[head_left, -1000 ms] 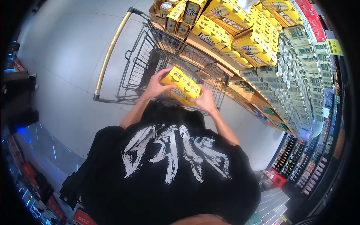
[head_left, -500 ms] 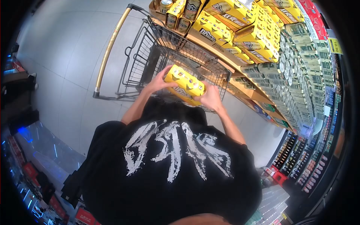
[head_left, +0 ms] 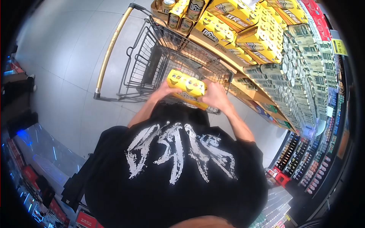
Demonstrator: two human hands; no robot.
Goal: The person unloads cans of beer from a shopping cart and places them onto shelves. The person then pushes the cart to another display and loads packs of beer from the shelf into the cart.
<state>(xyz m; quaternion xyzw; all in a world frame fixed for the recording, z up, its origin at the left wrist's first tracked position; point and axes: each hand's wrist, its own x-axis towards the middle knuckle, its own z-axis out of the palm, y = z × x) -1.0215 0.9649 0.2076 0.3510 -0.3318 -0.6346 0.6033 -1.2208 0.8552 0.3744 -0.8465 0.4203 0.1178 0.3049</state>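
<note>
A yellow carton pack of drink cans [head_left: 185,84] is held between both hands, in front of the black shirt. My left hand [head_left: 165,90] grips its left end, thumb along the near side. At the right end, my right hand [head_left: 215,95] is closed on the pack, its fingers partly hidden. Just beyond the pack, a wire shopping cart [head_left: 140,64] with a gold-coloured handle stands lengthwise. The pack overlaps the cart's near side in view; whether it touches the wires I cannot tell.
Stacked yellow can packs [head_left: 258,41] rise on a wooden display [head_left: 213,47] behind the cart. Piled silver-topped cans [head_left: 292,76] stand to the right, with shelves of small goods [head_left: 304,163] beyond. Grey tiled floor [head_left: 68,57] spreads to the left.
The pack has turned slightly to lie more level, its left end a little lower. My right hand has shifted up and over its end. The cart has stayed put.
</note>
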